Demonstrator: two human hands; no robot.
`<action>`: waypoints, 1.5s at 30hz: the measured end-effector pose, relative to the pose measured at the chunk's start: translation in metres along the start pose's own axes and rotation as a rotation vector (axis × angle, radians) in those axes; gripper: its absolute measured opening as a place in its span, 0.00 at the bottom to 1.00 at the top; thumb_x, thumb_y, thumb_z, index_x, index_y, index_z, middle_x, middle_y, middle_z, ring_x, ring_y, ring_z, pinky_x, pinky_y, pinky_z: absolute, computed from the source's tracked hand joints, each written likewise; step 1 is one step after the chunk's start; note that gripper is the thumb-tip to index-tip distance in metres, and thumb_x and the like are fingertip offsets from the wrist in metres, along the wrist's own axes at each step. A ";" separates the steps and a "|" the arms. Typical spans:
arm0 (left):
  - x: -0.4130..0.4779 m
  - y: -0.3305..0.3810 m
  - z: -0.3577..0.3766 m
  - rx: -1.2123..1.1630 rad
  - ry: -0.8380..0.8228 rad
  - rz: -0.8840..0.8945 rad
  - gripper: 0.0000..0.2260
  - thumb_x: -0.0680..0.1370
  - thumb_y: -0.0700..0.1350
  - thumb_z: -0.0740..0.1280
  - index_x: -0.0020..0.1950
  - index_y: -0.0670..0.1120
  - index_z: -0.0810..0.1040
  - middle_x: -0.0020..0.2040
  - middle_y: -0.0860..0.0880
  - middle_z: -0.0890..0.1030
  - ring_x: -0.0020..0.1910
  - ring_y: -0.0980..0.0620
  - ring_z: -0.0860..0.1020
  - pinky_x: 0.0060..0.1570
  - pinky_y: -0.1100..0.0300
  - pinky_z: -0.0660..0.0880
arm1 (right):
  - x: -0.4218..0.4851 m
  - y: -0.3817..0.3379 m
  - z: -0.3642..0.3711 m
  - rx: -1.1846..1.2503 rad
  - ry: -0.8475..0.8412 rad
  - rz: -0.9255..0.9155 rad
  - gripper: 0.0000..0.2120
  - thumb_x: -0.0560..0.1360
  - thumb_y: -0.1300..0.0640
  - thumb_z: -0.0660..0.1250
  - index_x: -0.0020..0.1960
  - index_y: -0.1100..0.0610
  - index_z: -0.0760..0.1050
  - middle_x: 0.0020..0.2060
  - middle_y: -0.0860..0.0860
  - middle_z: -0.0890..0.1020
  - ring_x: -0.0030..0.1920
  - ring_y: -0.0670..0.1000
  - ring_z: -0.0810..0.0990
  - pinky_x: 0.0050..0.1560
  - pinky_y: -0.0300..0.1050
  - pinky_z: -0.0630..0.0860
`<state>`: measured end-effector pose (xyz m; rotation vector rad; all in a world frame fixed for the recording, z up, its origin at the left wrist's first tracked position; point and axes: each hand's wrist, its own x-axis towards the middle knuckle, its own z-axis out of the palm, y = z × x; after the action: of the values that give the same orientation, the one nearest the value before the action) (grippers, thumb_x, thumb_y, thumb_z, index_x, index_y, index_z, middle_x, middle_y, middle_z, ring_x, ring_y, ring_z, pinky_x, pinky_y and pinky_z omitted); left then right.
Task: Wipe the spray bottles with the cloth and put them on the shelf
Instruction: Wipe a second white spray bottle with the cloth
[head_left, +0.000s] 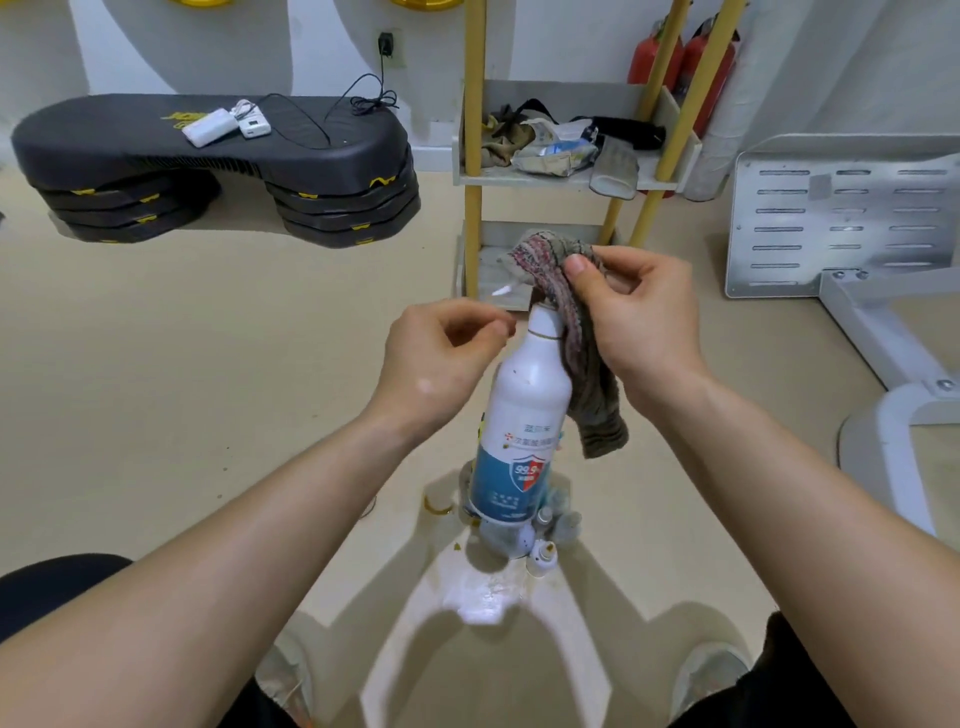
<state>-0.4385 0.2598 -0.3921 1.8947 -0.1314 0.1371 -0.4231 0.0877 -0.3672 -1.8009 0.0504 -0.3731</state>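
**A:** What are the hands doing?

**B:** The right hand (639, 322) pinches the cloth (576, 332) between thumb and fingers. The cloth is bunched over the top of the bottle (524, 405) and hangs down the side nearer that hand. The left hand (436, 358) sits just beside the neck on the other side, with its fingers curled and thumb and forefinger close together. I cannot tell whether it grips the neck or anything at all.

**A:** And the bottle itself?

**B:** It is upright between the two hands, with its top hidden under the cloth. A few dark specks show on its shoulder. Small bottles (543, 551) cluster right under it, below the hands, and I cannot tell if its base rests on the floor (260, 364).

**A:** How far along is the job?

**B:** Early, I judge. The wiping is at the top of this bottle, and the body looks not yet done. The shelf (472, 156) stands just beyond the hands. Its lower tray, behind the cloth, shows no bottle in the part I can see. The upper tray holds only rags (506, 137) and clutter. So nothing is shelved yet, as far as I can see. What is left is to finish this bottle and set it on the shelf, then probably do the small bottles.
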 end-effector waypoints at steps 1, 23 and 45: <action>0.000 -0.003 -0.003 -0.002 -0.087 -0.074 0.05 0.78 0.41 0.71 0.50 0.46 0.86 0.44 0.54 0.86 0.44 0.60 0.83 0.52 0.61 0.76 | 0.002 0.000 -0.002 0.032 -0.006 0.027 0.07 0.77 0.56 0.73 0.41 0.47 0.82 0.36 0.42 0.86 0.39 0.40 0.83 0.44 0.41 0.79; -0.005 -0.002 0.002 -0.644 -0.332 -0.315 0.21 0.75 0.42 0.71 0.67 0.42 0.77 0.56 0.38 0.83 0.54 0.41 0.83 0.52 0.49 0.80 | -0.032 -0.005 0.024 0.234 -0.179 0.116 0.14 0.85 0.52 0.54 0.67 0.45 0.73 0.57 0.35 0.81 0.57 0.32 0.76 0.67 0.40 0.73; 0.014 0.003 -0.015 -0.728 0.049 -0.379 0.12 0.81 0.36 0.61 0.62 0.38 0.79 0.52 0.39 0.83 0.49 0.43 0.83 0.54 0.45 0.80 | -0.084 0.027 0.044 -0.229 -0.470 -0.268 0.33 0.80 0.39 0.50 0.82 0.46 0.46 0.82 0.46 0.41 0.73 0.24 0.48 0.65 0.21 0.55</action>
<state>-0.4252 0.2731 -0.3822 1.1603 0.1926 -0.1132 -0.4856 0.1407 -0.4214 -2.0872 -0.4985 -0.1261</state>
